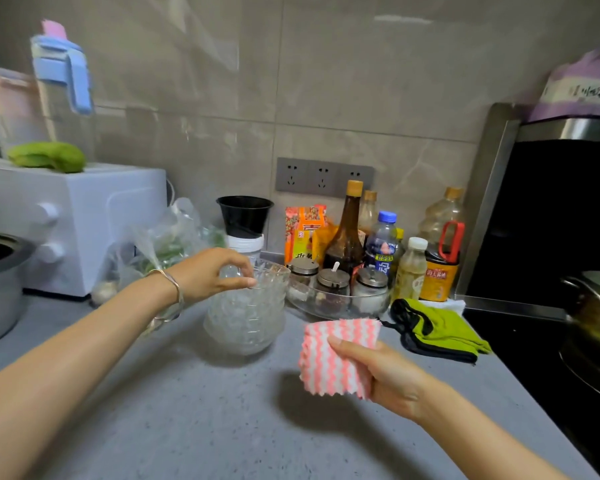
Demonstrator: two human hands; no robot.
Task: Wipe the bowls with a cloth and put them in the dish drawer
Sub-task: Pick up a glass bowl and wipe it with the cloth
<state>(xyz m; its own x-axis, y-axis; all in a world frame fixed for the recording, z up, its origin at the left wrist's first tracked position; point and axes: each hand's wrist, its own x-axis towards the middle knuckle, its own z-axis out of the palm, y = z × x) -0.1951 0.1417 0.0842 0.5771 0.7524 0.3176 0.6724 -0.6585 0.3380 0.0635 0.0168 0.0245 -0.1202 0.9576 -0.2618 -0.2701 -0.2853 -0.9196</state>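
A: On the kitchen tabletop, glass bowls are stacked, and the rim of the top bowl is pinched in the grip of the left hand.

B: The cloth is clasped in the grip of the right hand, near the stack. The top bowl is best lifted straight up, so that those beneath are not dragged.

2 forearms showed, both bare up to the picture's edge. Behind the left hand, the wrist wore 1 thin silver bangle, with a paler, translucent bangle just behind it.
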